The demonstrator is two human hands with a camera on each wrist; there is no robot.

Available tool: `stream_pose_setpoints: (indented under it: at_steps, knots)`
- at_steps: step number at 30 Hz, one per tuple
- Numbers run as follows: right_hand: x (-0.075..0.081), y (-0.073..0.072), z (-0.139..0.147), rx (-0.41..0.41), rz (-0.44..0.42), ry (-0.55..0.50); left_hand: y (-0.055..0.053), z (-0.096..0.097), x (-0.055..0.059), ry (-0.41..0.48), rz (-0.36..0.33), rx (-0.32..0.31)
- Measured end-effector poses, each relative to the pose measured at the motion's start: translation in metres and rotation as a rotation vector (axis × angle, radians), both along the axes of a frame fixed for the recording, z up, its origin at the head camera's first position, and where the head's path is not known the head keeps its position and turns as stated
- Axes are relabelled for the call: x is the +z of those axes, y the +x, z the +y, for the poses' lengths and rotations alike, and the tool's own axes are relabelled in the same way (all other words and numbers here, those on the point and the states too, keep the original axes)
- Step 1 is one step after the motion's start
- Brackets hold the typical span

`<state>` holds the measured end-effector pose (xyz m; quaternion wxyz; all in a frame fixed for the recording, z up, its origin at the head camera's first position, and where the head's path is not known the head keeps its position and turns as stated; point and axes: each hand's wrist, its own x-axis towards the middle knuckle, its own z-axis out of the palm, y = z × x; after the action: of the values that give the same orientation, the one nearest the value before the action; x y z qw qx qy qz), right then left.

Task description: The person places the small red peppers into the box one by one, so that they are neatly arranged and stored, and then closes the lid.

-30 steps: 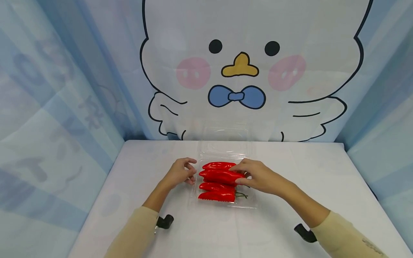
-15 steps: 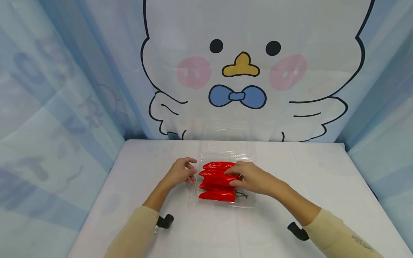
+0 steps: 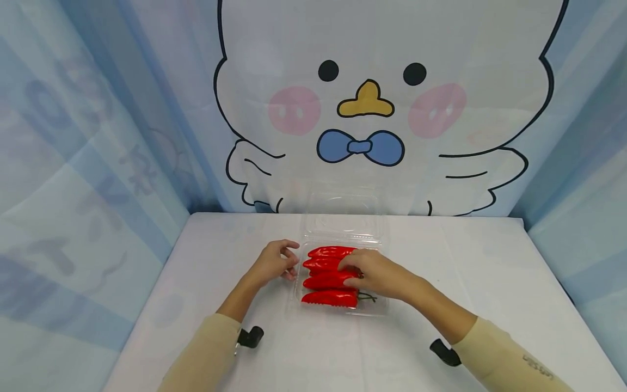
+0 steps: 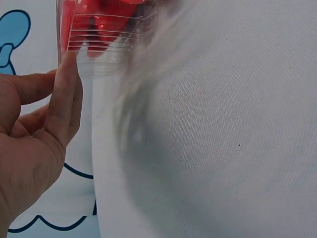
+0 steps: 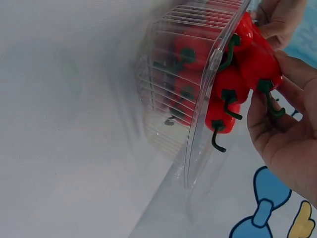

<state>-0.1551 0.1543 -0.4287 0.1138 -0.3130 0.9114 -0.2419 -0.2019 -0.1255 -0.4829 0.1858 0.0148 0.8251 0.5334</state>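
Observation:
In the head view a see-through plastic clamshell box (image 3: 376,309) stands open in the middle of the table, filled with several red chili peppers (image 3: 329,298) lying side by side, stems to the right. My right hand (image 3: 376,272) pinches one red chili pepper (image 5: 260,59) near its stem end, thumb on the near side and fingers on the far side. That pepper lies on top of the others, above the box rim (image 5: 190,144). My left hand (image 3: 274,262) stays at the box's left side, fingers relaxed, a fingertip (image 4: 69,59) right at the ribbed wall.
The box's clear lid (image 3: 343,226) is folded back toward the far table edge. Behind it hangs a curtain (image 3: 362,185) with a cartoon bird. White cloth covers the table (image 3: 313,354).
My right hand has moved toward me and slightly left, bringing the held chili pepper from the pile's middle to just behind the nearest pepper. My left hand has kept its place.

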Motion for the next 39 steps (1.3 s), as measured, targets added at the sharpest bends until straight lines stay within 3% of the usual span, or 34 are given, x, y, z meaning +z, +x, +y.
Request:
stream_pose_setpoints:
  at_steps: [13, 39]
  knots:
    - [-0.001, 0.001, -0.003, -0.015, 0.019, 0.002, 0.001, 0.0, 0.001, -0.004, 0.006, -0.003]
    - [-0.019, 0.006, -0.008, -0.078, 0.068, -0.046, 0.001, 0.0, 0.002, 0.024, 0.007, 0.001]
